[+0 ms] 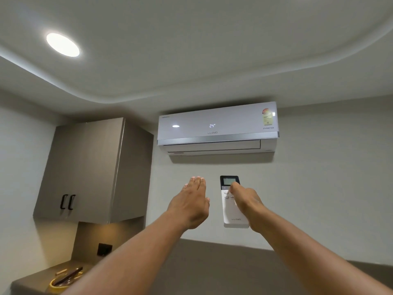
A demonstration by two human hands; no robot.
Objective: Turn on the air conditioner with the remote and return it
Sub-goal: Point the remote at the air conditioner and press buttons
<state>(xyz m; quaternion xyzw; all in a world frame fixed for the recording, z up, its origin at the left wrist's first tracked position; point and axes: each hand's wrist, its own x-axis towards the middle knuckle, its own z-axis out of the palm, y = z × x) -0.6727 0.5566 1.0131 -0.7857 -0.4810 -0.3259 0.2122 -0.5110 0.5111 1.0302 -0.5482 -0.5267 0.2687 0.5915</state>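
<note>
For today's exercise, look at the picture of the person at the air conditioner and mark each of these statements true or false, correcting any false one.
1. The air conditioner shows 24 on its front panel. True.
2. The remote lies on the counter. False: it is up against the wall below the unit, with the right hand on it.
3. The left hand grips the remote. False: it is open and flat, beside the remote and apart from it.
4. The ceiling light is lit. True.
5. The cabinet hangs to the left of the unit. True.
</note>
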